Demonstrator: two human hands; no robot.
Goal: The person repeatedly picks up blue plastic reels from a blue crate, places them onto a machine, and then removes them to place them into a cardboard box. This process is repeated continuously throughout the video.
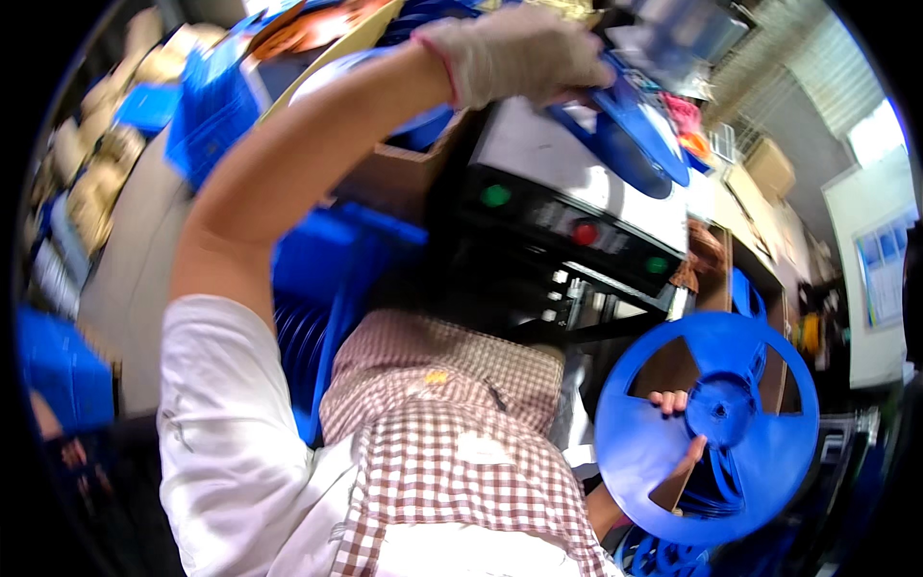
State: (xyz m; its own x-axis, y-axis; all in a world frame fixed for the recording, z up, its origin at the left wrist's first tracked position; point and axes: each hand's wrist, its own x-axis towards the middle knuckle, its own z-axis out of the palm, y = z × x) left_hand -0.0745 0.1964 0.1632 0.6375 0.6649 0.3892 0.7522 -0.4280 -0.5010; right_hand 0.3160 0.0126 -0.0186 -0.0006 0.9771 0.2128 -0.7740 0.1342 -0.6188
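My left hand point(524, 58), in a pale glove, reaches across to the far side. Its fingers are closed at the edge of a tilted blue plastic reel point(630, 135) over a machine's white top; motion smears this contact. At the lower right, my right hand point(668, 402) grips a second blue reel point(639, 442) by its hub. Bare fingertips show through one of the reel's cut-outs, and the flange hides the rest of that hand. This reel faces me, upright, with a round hub in its middle.
The machine point(538, 207) has a black front panel with green and red buttons. Beside it, blue reels point(303, 351) are stacked at left. Blue bins point(216, 106) and a cardboard box point(409, 178) stand farther back. More blue parts point(663, 558) lie at lower right.
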